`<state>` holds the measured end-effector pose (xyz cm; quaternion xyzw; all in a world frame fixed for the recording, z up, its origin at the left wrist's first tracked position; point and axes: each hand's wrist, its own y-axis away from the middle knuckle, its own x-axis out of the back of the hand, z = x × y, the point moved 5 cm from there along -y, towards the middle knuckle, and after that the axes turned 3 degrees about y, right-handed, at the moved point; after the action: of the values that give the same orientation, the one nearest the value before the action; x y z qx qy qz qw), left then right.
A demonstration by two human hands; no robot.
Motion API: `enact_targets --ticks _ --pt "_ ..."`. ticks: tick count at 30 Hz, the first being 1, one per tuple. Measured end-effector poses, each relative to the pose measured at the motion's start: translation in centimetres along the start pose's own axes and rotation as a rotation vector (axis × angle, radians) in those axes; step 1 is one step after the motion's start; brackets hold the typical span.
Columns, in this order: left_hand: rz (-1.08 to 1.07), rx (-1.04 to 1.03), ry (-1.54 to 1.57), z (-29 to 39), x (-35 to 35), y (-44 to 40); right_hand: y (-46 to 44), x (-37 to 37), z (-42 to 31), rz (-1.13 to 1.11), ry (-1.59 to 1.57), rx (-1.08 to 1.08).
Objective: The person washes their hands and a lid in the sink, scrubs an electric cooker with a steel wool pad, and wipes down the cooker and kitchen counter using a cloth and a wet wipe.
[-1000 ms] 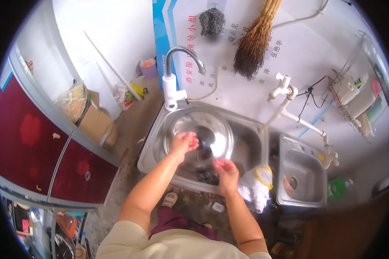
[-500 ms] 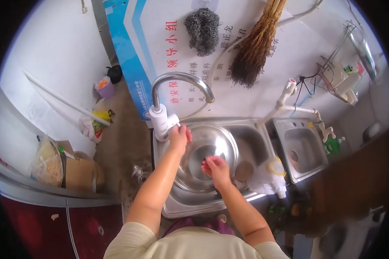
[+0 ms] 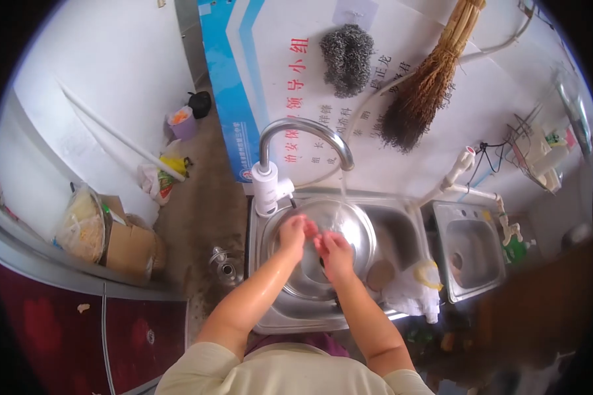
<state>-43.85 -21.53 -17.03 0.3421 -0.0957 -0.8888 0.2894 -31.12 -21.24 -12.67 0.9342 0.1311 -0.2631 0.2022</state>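
A large shiny metal basin [image 3: 359,227] sits in the left bowl of the steel sink [image 3: 402,230]. Over it, my left hand [image 3: 295,235] is held with loosely bent fingers and nothing visible in them. Close beside it, my right hand [image 3: 335,255] has its fingers pinched together; what they hold, if anything, is too small to make out. A thin stream of water [image 3: 344,187] falls from the curved faucet [image 3: 306,123] into the basin behind my hands. The faucet's white body [image 3: 265,191] with its side lever stands just beyond my left hand.
Right of the basin lie a round brown disc [image 3: 380,274] and a white plastic bag [image 3: 412,289]. A smaller sink [image 3: 471,253] stands further right, near a green bottle [image 3: 515,249]. A steel-wool scourer [image 3: 346,60] and a straw broom [image 3: 422,99] hang on the wall board.
My left hand has let go of the faucet lever and come down toward my right hand. Water now runs from the spout. The whole view has shifted slightly.
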Motion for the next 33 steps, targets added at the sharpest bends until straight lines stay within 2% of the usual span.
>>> enact_targets --ticks 2,4,7,10,11,13,15,18,20,22,23,25,27,28,30,31,32,33 --pt "-0.076 0.023 0.025 -0.4 -1.7 1.0 -1.7 0.5 -0.1 -0.066 -0.145 0.074" --pt "-0.136 0.018 0.056 -0.8 -3.6 1.7 -3.7 0.8 -0.3 -0.149 -0.239 0.059" --pt "-0.179 0.212 0.3 0.6 -6.7 3.1 -4.2 -1.2 -1.6 -0.235 -0.461 0.007" --pt "-0.399 0.298 0.311 2.8 -9.4 4.9 -3.0 -3.3 -1.8 -0.216 -0.617 0.014" --pt "-0.445 0.304 0.294 2.5 -9.6 4.8 -2.3 -3.5 -2.2 -0.223 -0.484 0.097" --pt "-0.459 0.25 0.202 -0.2 -8.9 2.7 -2.8 -2.8 -3.0 -0.19 0.035 0.312" --pt "-0.36 0.275 0.185 -1.4 -8.4 2.3 -3.4 -1.9 -3.5 -0.14 0.557 0.516" --pt "-0.151 0.213 0.154 -2.1 -8.3 1.6 -3.6 -2.3 -5.4 -0.13 1.086 1.106" --pt "0.006 0.136 0.131 -2.3 -8.1 1.2 -4.7 -3.0 -4.7 -0.014 0.968 0.966" --pt "-0.29 0.272 0.196 -1.0 -9.0 2.3 -6.3 -2.8 -1.9 0.17 0.757 0.75" --pt "-0.437 0.34 0.231 -0.2 -9.1 2.7 -7.3 -2.1 -0.9 0.038 0.55 0.606" --pt "-0.63 0.269 0.265 1.8 -8.6 2.3 -7.7 -1.4 0.9 -0.203 0.128 0.309" --pt "-0.75 0.18 0.301 2.2 -8.8 1.5 -4.0 -2.6 -2.1 -0.031 0.815 0.683" --pt "-0.627 0.187 0.303 1.9 -8.9 1.5 -1.7 -3.8 -3.7 0.061 1.169 0.851" --pt "-0.377 0.194 0.296 1.8 -9.0 2.1 -2.0 -3.7 -4.3 0.038 1.162 0.895" --pt "-0.336 0.085 0.103 2.1 -8.4 0.9 -2.8 -2.7 -3.7 -0.003 1.183 0.97" --pt "-0.246 0.154 0.178 1.1 -7.7 0.6 -3.0 -1.5 -3.1 -0.042 1.201 1.038" --pt "-0.149 0.22 0.259 0.2 -7.5 0.7 -2.8 -1.6 -3.5 -0.197 1.316 0.941"
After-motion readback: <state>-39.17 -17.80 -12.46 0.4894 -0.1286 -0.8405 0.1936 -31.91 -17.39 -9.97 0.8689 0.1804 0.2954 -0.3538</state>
